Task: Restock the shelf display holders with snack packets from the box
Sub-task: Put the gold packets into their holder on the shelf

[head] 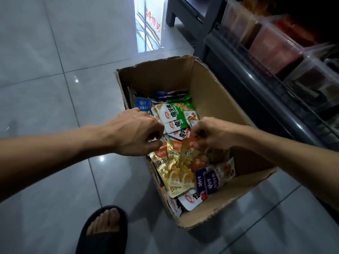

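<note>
Head view: shelf [244,83] at right with clear holders [275,46]; the cardboard box [216,99] on the floor holds loose snack packets. Right hand [212,133] pinches gold packets [185,162] by their top seams; left hand [135,133] hovers curled, apparently empty. Packets look light, slippery and crinkly; sealed edges grip best.

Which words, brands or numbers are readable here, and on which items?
"深海": gold packets, gripped by both hands.
"魔芋爽": green-and-white packets.
"劲仔": purple packets, blue packet.
"20%": white packet corner.
Red sign in doorway: too blurred.
</note>
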